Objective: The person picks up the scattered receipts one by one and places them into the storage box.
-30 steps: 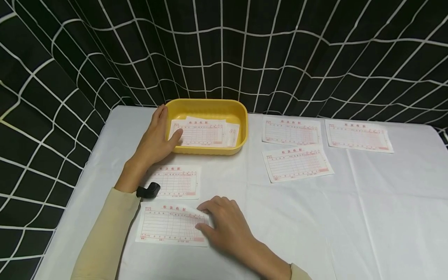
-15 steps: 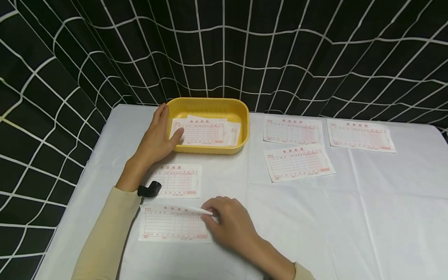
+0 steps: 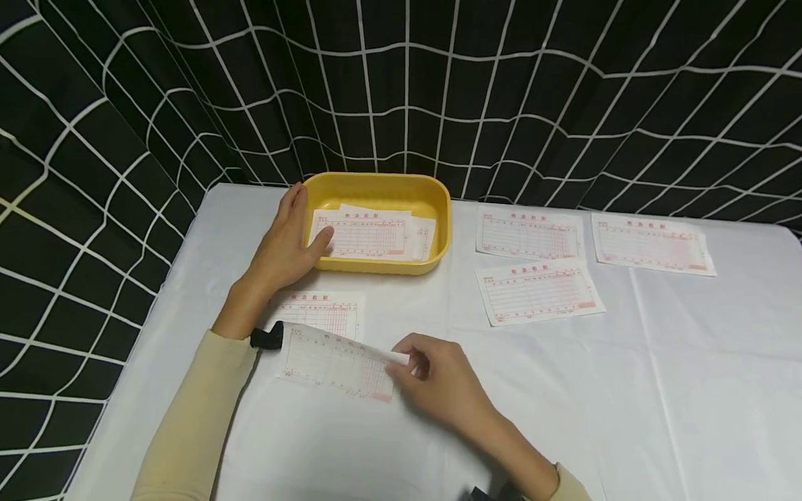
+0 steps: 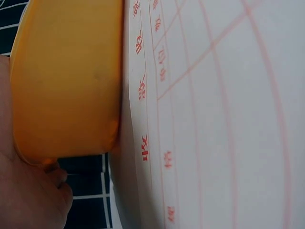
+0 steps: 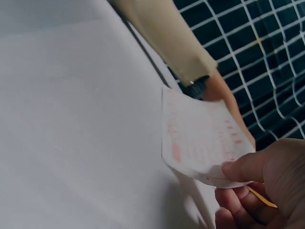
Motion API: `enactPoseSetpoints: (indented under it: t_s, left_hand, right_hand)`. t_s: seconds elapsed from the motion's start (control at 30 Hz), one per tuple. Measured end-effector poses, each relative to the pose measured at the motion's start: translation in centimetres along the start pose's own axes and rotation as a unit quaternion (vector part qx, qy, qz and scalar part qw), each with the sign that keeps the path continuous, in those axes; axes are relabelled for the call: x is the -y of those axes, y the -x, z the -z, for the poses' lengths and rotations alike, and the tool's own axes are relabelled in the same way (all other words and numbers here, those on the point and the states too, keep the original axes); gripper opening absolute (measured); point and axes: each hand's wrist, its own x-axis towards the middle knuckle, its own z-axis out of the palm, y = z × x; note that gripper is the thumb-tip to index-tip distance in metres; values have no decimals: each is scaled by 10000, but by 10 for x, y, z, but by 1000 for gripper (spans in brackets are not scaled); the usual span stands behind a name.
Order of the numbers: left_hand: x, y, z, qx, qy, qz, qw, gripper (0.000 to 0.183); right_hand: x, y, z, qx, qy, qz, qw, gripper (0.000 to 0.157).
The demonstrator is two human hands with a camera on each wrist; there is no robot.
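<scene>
My right hand (image 3: 443, 383) pinches the right end of a receipt slip (image 3: 335, 362) printed in red, between thumb and fingers. The slip is raised off the table and bends, as the right wrist view shows. My left hand (image 3: 282, 243) grips the left end of a yellow plastic basket (image 3: 382, 267), thumb over the rim and fingers along the outside. Several receipt slips (image 3: 363, 233) lie inside it. Another slip (image 3: 321, 313) rests in front of the basket, partly covered by the lifted one and the left wrist.
Three spots to the basket's right hold receipt slips: a back one (image 3: 529, 233), a tilted front one (image 3: 540, 292) and a far right one (image 3: 651, 240). A white cloth (image 3: 626, 390) covers the table. Black curtain with white grid lines (image 3: 401, 90) stands behind and left.
The right hand has closed on the near slip's right end, lifted it from the table and moved it slightly right and away from me. The left hand stays at the basket.
</scene>
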Motion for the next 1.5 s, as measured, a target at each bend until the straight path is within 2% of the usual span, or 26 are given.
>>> enactPoseSetpoints:
  t_s: [0.2, 0.4, 0.67, 0.93, 1.23, 1.5]
  left_hand:
    - [-1, -2, 0, -27, -38, -45, 10000, 91]
    - [-1, -1, 0, -2, -67, 16, 10000, 92]
    - [-1, 1, 0, 3, -86, 97, 9999, 92]
    - [-1, 0, 0, -1, -67, 84, 9999, 92]
    - [0, 1, -1, 23, -64, 96, 9999, 91]
    - [0, 0, 1, -3, -116, 50, 9999, 91]
  right_hand:
    - [-5, -4, 16, -113, -148, 37, 9998, 6]
    - [-10, -7, 30, -94, -185, -15, 9998, 12]
    - [-15, -14, 56, -149, -133, -296, 9994, 7]
    - [-14, -25, 89, -201, -289, -479, 9982, 11]
    - [-8, -46, 119, -349, -477, -670, 9960, 16]
    - [4, -74, 138, -463, -403, -384, 9974, 15]
